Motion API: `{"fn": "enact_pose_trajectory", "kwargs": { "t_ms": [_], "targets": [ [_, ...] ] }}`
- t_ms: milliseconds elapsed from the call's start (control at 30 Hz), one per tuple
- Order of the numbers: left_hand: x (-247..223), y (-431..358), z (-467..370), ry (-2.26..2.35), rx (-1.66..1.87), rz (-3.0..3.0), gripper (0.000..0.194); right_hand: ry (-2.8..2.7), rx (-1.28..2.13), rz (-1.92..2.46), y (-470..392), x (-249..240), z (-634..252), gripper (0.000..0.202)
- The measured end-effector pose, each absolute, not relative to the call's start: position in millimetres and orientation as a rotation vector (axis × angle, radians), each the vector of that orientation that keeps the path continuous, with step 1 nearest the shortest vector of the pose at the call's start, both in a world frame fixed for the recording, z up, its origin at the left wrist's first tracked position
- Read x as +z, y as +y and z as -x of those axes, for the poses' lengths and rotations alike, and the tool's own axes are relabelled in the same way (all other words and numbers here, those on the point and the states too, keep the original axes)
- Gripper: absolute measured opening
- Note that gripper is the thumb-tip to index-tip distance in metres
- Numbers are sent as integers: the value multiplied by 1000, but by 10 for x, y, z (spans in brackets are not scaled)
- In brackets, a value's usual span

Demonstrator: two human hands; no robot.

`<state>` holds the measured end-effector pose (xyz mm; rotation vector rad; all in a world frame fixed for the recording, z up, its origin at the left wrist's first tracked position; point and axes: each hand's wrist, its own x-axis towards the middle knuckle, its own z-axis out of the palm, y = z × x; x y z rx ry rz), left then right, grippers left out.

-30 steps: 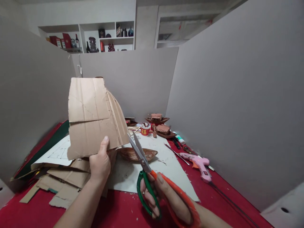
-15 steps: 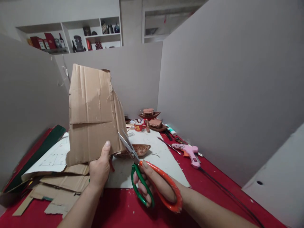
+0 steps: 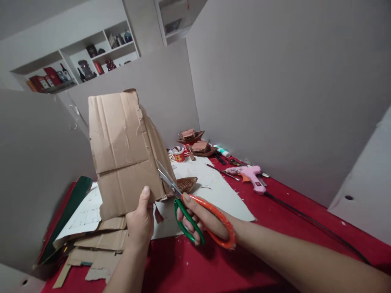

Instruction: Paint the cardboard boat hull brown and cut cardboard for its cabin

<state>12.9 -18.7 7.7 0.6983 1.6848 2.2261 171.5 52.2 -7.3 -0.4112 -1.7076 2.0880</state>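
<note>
In the head view, the scissors [image 3: 172,189] have moved in since a second ago, from beside the right edge of the folded cardboard sheet [image 3: 117,138] to across its right-hand panel; the whole view has tilted too. The sheet stands raised at 11 o'clock from the left hand [image 3: 139,224], whose grip pinches its lower edge, thumb in front. The right hand's [image 3: 212,221] grip is closed through the scissor handles. Whether the blades have bitten in is hard to tell here.

The likeliest trouble is a crooked or torn edge: only one corner is held, so blade pressure could swing or buckle the sheet. A slip toward 8 o'clock would threaten the left thumb.

A brown boat hull [image 3: 187,185] sits behind the blades and could be knocked. At 2 o'clock from the right hand lies a pink glue gun [image 3: 252,175], its black cord [image 3: 305,215] trailing across the red worktop [image 3: 186,268]. Stacked cardboard offcuts [image 3: 100,242] crowd the left hand's 8 o'clock.
</note>
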Motion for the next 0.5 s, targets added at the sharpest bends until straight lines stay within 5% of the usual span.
{"fn": "enact_pose_trajectory", "kwargs": {
  "t_ms": [300, 500],
  "targets": [
    [180, -137, -256, 1307, 2362, -550, 16, -1712, 1921, 426, 456, -108, -1678, 71],
    [275, -149, -331, 1147, 2356, -582, 38, -1698, 1867, 389, 421, -164, -1647, 66]
  ]
}}
